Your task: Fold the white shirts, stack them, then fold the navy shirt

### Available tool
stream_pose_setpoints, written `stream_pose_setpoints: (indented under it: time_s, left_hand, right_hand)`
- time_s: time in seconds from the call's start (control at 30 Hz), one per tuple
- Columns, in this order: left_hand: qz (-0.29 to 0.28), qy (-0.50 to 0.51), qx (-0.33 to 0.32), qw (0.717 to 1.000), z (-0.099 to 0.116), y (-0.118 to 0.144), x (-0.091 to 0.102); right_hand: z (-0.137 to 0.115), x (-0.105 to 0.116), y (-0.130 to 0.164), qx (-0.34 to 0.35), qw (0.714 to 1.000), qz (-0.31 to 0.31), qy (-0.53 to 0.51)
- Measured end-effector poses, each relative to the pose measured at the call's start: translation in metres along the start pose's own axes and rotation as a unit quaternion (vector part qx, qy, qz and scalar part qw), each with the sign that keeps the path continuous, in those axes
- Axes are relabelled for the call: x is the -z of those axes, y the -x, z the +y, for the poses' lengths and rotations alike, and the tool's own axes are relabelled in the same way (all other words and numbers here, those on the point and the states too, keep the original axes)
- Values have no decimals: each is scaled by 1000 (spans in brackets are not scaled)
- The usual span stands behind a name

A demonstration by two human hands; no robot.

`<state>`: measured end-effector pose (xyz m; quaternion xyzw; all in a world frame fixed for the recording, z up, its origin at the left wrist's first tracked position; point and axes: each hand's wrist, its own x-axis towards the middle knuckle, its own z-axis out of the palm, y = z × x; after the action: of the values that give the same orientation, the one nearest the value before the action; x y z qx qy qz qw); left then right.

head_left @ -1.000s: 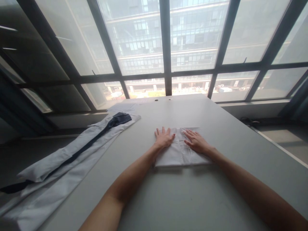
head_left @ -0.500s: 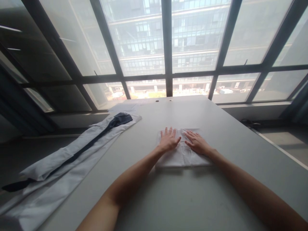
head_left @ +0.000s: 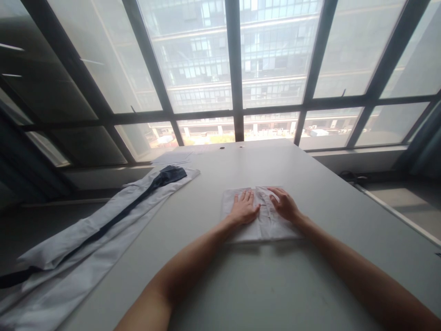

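Note:
A folded white garment (head_left: 265,227) lies in the middle of a pale grey table (head_left: 241,285). My left hand (head_left: 244,209) rests flat on its left half, fingers together and pointing away from me. On the right half lies my right hand (head_left: 285,205), its fingers bent over the cloth near the far edge. Neither hand lifts or grips the garment. Both forearms stretch across the table towards me.
A long white cloth (head_left: 86,243) with a dark strip (head_left: 151,186) along it hangs over the table's left edge. Some sheets of paper (head_left: 174,157) lie at the far left corner. Large windows (head_left: 237,69) stand behind the table, with floor to the right.
My left hand has slid rightward, from the garment's left edge onto its middle. My right hand has curled its fingers slightly. The view has tilted a little.

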<state>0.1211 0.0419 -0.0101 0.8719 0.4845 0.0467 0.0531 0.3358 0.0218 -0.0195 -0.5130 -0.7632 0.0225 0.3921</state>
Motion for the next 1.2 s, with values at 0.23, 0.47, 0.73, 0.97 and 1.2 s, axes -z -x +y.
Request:
stream_pose_setpoints:
  time_s: [0.23,0.47,0.73,0.97,1.2]
  left_hand:
    - [-4,-11,-10,1000,-1,2,0]
    - [20,-24,-15,999,-2,1,-6]
    - [35,31,9,999,-1,-4,5]
    - [86,42,16,995,1,-5,3]
    - [-49,56,-26,997,-12,-2,30]
  right_hand:
    - [-8,-5,10,61,990,-117,47]
    - [-9,-5,9,55,988,-124,68]
    - [-6,-6,9,58,989,-120,64]
    - [-7,-6,8,57,988,-124,67]
    - [-6,-6,9,54,989,-123,58]
